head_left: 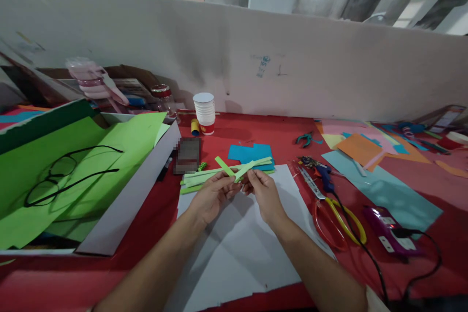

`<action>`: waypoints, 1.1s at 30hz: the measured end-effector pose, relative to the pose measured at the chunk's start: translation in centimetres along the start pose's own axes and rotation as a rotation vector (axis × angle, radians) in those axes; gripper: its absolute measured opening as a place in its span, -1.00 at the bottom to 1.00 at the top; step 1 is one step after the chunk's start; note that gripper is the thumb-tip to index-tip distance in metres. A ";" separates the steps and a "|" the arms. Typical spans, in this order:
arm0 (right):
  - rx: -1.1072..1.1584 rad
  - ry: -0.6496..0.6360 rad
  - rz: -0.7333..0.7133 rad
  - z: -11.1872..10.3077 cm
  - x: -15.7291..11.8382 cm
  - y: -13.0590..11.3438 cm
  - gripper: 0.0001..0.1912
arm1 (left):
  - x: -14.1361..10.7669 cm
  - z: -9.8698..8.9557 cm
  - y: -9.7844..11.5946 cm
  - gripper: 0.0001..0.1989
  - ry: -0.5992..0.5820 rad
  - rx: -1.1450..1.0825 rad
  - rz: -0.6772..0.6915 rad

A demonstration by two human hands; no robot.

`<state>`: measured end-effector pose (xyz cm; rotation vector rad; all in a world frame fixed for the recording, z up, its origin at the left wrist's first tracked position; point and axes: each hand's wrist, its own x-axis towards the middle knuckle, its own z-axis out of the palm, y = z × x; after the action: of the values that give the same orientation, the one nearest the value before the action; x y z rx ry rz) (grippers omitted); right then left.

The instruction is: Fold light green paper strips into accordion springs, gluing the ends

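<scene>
**Green strips crossed, weave barely begun**

Both hands raised just above the white sheet (237,253). Left hand (210,197) and right hand (265,195) pinched, fingertips closed on two light green paper strips (237,169) crossed into an X. Only this one crossing made, by the look of it. More green strips (199,178) lying loose on the sheet's far edge, beside the blue card (252,152), apparently unused. Scissors (331,214) and glue gun (325,178) to the right, untouched.
</scene>
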<state>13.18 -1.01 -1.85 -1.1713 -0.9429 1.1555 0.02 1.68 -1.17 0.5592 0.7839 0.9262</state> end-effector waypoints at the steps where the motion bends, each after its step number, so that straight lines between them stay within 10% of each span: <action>1: -0.005 0.008 -0.019 0.0 0.0 0.0 -0.72 | 0.0 0.0 0.0 -0.85 0.021 -0.034 0.000; 15: -0.607 0.009 -0.564 -0.2 -0.6 0.2 -0.88 | -0.1 0.3 -0.5 -0.85 0.053 -0.157 -0.081; 33: -0.141 -0.064 -0.089 0.0 0.2 0.4 -0.80 | -0.4 0.7 -1.2 -0.87 -0.011 0.124 0.281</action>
<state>13.19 -0.79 -2.23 -1.1977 -1.1289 1.0741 0.95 0.70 -1.47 0.7969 0.7681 1.1362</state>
